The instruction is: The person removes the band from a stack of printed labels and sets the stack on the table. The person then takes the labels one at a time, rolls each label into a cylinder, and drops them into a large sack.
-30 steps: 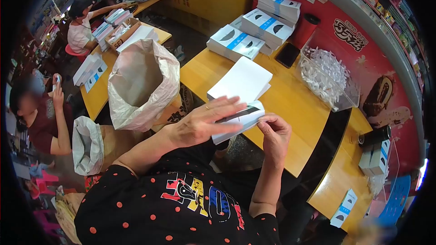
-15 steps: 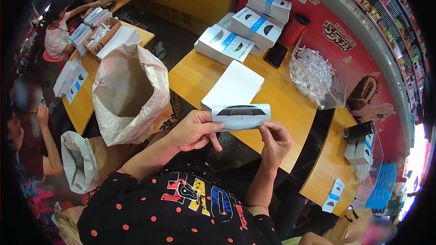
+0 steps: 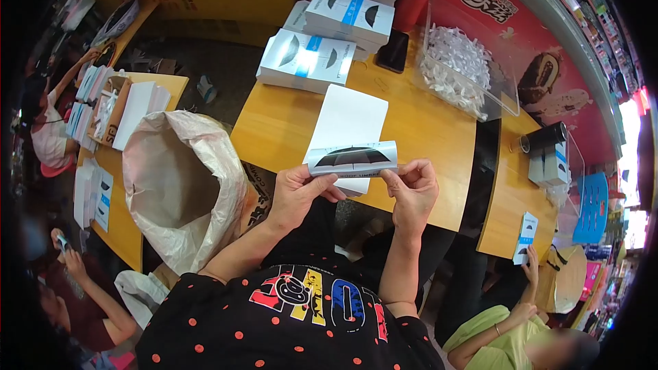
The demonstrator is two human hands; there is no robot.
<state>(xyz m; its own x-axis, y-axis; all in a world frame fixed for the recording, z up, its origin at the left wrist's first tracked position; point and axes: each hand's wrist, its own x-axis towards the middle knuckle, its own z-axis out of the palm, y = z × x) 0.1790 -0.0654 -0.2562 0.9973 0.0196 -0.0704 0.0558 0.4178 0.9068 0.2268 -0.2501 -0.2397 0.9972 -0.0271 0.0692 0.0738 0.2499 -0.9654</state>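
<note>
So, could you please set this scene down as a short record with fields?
Left grip: on the left end of a curled, umbrella-printed paper
Right grip: pinching its right end
Table: white paper, blue-banded bundles, dark phone, clear bin
Bin contents: white strips
Left of table: open sack
Co-worker's hand: at another banded bundle

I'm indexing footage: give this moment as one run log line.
held: umbrella-printed paper | left hand: grips left end | right hand: pinches right end | beyond: white paper stack, blue-banded bundles
</note>
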